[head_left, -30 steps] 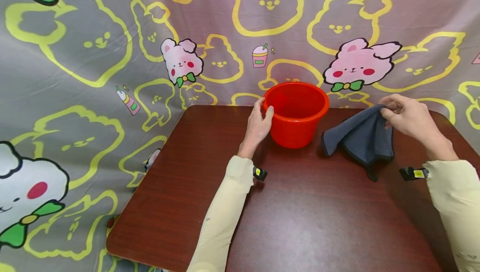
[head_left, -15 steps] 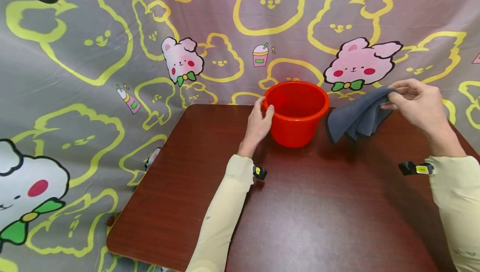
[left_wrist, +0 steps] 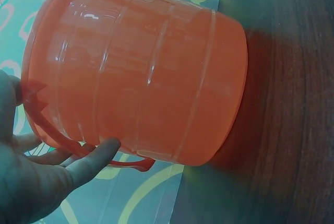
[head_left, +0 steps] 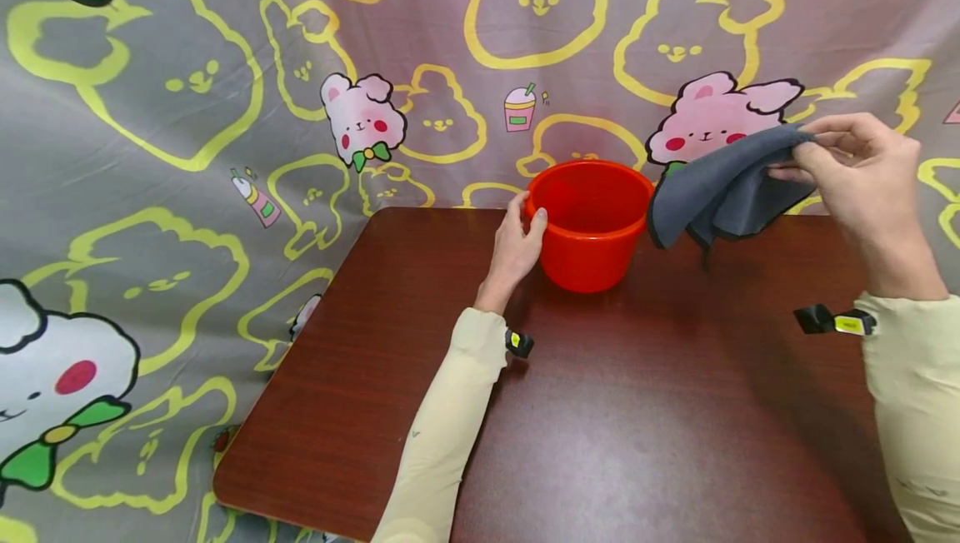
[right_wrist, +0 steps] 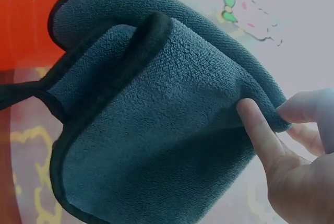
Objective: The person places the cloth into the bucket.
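Observation:
A red plastic bucket (head_left: pixel 588 256) stands upright near the back edge of the table. At its left side, my left hand (head_left: pixel 517 241) grips the rim, and in the left wrist view the fingers also lie by the bucket's hanging handle (left_wrist: pixel 55 132). Off to the right, my right hand (head_left: pixel 870 172) pinches a grey-blue towel (head_left: pixel 731 181) by one end. The towel hangs in folds above the table, its left corner close beside the bucket's rim. In the right wrist view, the towel's dark edging (right_wrist: pixel 112 91) and a hanging loop (right_wrist: pixel 21 93) show.
The dark red-brown wooden table (head_left: pixel 600 410) has rounded corners. A patterned curtain (head_left: pixel 435 18) with cartoon rabbits hangs behind it and on its left. Both wrists carry small black cameras.
My right hand has risen and moved slightly right, lifting the towel from near the tabletop to about the height of the bucket's rim. The left hand and bucket have stayed put.

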`<state>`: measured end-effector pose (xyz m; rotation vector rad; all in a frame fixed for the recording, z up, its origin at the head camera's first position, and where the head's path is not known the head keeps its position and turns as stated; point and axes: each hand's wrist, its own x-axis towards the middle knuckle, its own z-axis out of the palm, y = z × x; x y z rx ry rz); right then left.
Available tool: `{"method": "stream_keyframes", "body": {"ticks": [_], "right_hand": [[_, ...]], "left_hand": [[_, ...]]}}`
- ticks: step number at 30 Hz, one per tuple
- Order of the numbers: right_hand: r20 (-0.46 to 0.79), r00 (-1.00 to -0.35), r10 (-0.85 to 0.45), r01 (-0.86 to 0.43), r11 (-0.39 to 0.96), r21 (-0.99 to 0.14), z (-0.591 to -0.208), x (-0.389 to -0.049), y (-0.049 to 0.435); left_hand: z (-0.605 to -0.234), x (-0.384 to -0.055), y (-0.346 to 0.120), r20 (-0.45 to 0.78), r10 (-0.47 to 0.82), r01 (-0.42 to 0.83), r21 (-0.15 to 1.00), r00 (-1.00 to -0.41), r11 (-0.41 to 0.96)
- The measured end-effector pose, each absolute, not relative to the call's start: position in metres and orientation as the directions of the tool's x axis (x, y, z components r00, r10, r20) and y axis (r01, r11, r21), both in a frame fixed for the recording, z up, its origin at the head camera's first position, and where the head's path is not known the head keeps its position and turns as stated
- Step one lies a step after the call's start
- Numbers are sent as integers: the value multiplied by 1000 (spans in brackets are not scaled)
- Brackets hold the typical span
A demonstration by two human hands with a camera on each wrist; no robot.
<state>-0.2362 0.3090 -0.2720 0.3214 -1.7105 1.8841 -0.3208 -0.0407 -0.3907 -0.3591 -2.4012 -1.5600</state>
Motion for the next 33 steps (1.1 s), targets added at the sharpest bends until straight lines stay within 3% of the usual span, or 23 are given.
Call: {"method": "stream_keyframes", "body": {"ticks": [11,17,20,27,33], "right_hand": [[605,-732,313,-670,-172,-722,-248,-239,279],[677,-647,350,-742,-86,-665,-235,-241,260],[689,-628,362,-764,-115,-635,-230,-241,246],[693,-636,341,-772,-263,-579,-227,-249,215],[685,-656,317,-755,-282,-592,-230,-256,190]], "left_hand": [[-388,-318,-44,334,75,337,861,-939,381],[-388,-319,-42,343,77,346,859,-936,378],[-388,-319,-42,344,72,344,860,-936,377],[-390,-316,-43,315,78,321,872,-946,369],[-390,-316,-41,320,78,325,872,-944,366]]}}
